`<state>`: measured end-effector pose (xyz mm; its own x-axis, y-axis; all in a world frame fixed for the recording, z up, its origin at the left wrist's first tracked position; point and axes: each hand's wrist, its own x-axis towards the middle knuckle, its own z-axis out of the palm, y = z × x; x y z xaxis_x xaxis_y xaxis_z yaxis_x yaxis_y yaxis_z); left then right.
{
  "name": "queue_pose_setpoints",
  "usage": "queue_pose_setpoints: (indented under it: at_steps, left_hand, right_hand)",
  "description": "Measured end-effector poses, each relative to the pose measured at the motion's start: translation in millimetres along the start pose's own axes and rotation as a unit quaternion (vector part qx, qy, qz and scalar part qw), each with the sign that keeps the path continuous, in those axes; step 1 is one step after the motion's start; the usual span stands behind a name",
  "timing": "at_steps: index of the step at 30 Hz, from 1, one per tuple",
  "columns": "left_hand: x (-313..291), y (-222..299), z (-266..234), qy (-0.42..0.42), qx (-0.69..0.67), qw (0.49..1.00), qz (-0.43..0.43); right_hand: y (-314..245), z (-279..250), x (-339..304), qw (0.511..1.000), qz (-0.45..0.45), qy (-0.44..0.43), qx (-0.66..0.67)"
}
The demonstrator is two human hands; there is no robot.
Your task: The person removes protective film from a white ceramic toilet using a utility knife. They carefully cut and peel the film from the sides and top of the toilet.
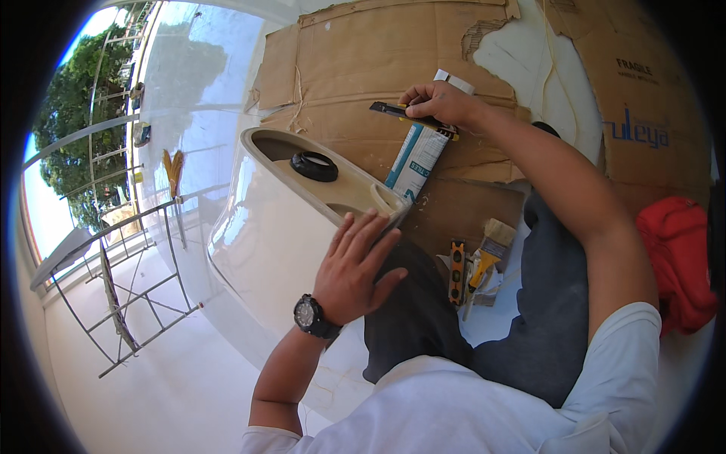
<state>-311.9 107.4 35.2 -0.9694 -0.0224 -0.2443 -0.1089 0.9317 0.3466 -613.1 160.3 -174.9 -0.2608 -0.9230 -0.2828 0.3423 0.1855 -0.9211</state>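
Observation:
A cream ceramic toilet (276, 234) lies on its side in front of me, its hollow base toward the cardboard. Inside the hollow sits a black rubber ring (314, 167). My left hand (352, 265), with a black watch on the wrist, rests spread against the toilet near the base rim. Beyond it my right hand (442, 104) grips a black and yellow utility knife (392, 111), its blade end pointing left. Beneath the knife, a white and teal printed package (417, 163) lies on the cardboard; my hand and the knife cover part of it.
Flattened cardboard (363, 57) spreads across the floor ahead. Between my legs lie an orange-black spirit level (457, 272) and a yellow-handled paintbrush (490, 253). A red bag (673, 257) is at the right, a metal frame (144, 295) and a broom (172, 174) at the left.

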Motion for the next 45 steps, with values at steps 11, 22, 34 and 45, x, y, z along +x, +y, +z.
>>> queue_pose_setpoints:
  at_steps: [11,22,34,45]
  left_hand:
    - [25.8,59.9,56.5,-0.18,-0.092,0.979,-0.038]
    - [51.0,-29.5,6.9,-0.146,0.208,0.95,-0.18]
    - [57.2,-18.4,18.2,-0.432,0.261,0.847,0.168]
    - [91.5,-46.1,28.8,-0.529,0.357,0.764,0.098]
  right_hand:
    - [17.4,11.2,14.7,0.991,0.061,0.045,-0.106]
    - [12.3,30.4,-8.5,0.984,0.105,0.004,-0.144]
    - [23.0,-7.2,-18.7,0.966,0.063,0.179,-0.176]
    - [30.8,1.3,-27.0,0.964,0.064,0.16,-0.202]
